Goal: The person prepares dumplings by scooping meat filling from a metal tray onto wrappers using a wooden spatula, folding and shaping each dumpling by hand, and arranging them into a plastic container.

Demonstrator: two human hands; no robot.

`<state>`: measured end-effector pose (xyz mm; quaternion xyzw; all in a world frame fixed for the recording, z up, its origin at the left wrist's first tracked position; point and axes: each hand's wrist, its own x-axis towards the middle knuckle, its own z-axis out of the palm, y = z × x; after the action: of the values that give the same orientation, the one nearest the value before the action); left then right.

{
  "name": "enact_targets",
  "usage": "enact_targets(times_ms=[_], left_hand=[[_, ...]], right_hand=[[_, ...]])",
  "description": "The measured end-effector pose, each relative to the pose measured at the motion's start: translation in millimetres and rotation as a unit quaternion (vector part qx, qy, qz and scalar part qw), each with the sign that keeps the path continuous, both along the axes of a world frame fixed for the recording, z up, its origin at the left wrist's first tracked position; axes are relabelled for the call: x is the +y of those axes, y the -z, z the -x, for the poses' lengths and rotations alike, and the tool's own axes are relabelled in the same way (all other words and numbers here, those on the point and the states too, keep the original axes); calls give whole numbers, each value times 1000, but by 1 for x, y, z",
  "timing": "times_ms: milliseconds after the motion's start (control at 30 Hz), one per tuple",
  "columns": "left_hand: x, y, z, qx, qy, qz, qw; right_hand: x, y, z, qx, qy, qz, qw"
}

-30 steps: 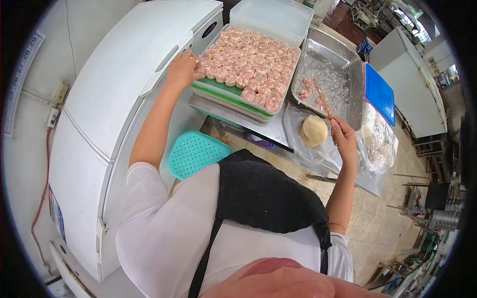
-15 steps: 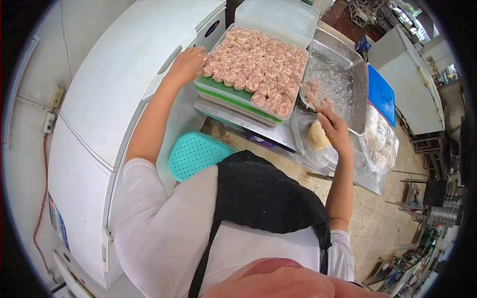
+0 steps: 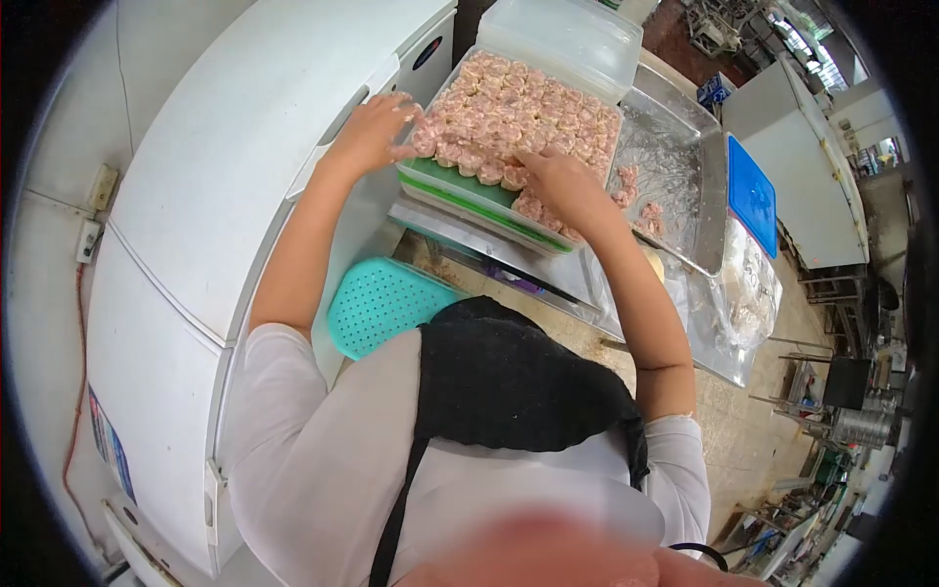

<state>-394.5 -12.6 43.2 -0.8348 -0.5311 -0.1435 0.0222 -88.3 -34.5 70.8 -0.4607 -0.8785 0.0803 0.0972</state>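
Note:
My left hand (image 3: 374, 134) is at the near left corner of the plastic container (image 3: 536, 231), its fingers apart beside the end dumpling of the front row. Rows of meat-topped dumplings (image 3: 523, 108) fill most of the container over a green sheet (image 3: 456, 186). My right hand (image 3: 565, 184) reaches over the front rows, its fingers closed round the handle of a spatula whose blade lies low over the dumplings and is hard to make out. Some meat filling (image 3: 649, 216) lies in the metal tray (image 3: 709, 186) on the right. Behind my right forearm the round wrappers (image 3: 653, 262) are mostly hidden.
A clear lid (image 3: 577, 44) stands behind the container. To the left is a white freezer (image 3: 235, 127). A turquoise perforated basket (image 3: 383, 305) sits below the table. At the right are a blue lid (image 3: 751, 194) and a plastic bag (image 3: 751, 293).
My right hand has moved left with the spatula, from the metal tray to above the dumplings. My left hand stays at the container's corner, its fingers now spread by the end dumpling.

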Motion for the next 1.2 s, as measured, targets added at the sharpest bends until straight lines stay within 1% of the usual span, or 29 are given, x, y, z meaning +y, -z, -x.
enact_targets(times_ms=[33,67,133,167,233,267,333,367,433,467,533,567,600,633,667,700,733,767,833,867,933,967,1000,1033,1067,1100,1133,1167,1200], left_hand=[[-4,-5,-3,-2,-16,14,1000],[-3,-3,-5,-2,-14,15,1000],[-2,5,-10,1,-10,-3,1000],[0,8,-11,1,-7,0,1000],[9,13,-10,-34,-21,14,999],[11,15,-10,-35,-19,15,999],[14,15,-6,-38,5,24,999],[16,20,-3,-38,7,25,999],[16,20,-4,-41,21,-46,998],[12,21,-6,-39,24,-46,998],[-18,-10,-28,-143,-21,45,988],[-26,-14,-36,-140,-17,47,989],[-34,-17,-43,-159,-2,106,982],[-38,-18,-50,-176,12,165,970],[-39,-15,-58,-174,14,167,970],[-39,-8,-67,-177,38,194,964],[-38,-1,-72,-180,63,221,956],[-32,13,-73,-178,65,222,957],[-17,38,-71,-170,34,210,962],[-14,44,-66,-167,37,211,963],[-14,43,-61,-156,56,159,973],[-15,44,-64,-153,60,160,973],[-21,37,-68,-160,32,180,970],[-27,29,-72,-165,3,199,966],[-31,20,-78,-162,7,199,967],[-36,11,-86,-162,12,231,959],[-39,7,-90,-162,15,263,951],[-35,12,-92,-161,16,263,951],[-27,22,-94,-123,15,231,965]], right_hand=[[1,0,-2,-26,-7,-2,1000],[-1,-2,-5,-26,-5,-1,1000],[-9,-11,-14,8,8,-60,998],[-9,-13,-18,7,12,-57,998],[-8,-16,-25,15,-15,8,1000],[-9,-18,-24,14,-13,8,1000],[-12,-19,-13,-43,-42,73,996],[-12,-16,-6,-43,-41,74,996],[-10,-7,5,-57,-37,28,997],[-13,-8,2,-55,-34,28,998],[-21,-15,-6,-27,-22,27,999],[-24,-19,-11,-25,-17,29,999],[-28,-23,-18,-57,-12,9,998],[-32,-26,-25,-90,-7,-11,996],[-35,-27,-29,-87,-5,-9,996],[-37,-28,-34,-112,0,-24,993],[-40,-30,-39,-136,5,-39,990],[-44,-34,-45,-134,7,-38,990],[-53,-44,-60,-98,65,-25,993],[-56,-45,-70,-96,68,-25,993],[-62,-48,-92,-67,106,-25,992],[-66,-54,-100,-47,112,-13,992],[-71,-55,-108,-45,117,-12,992],[-76,-55,-117,-3,114,-28,993],[-82,-54,-125,38,110,-45,992],[-87,-52,-133,40,113,-45,992],[-92,-49,-140,73,124,-52,988],[-97,-46,-146,105,134,-59,984],[-102,-46,-150,107,134,-60,983]])
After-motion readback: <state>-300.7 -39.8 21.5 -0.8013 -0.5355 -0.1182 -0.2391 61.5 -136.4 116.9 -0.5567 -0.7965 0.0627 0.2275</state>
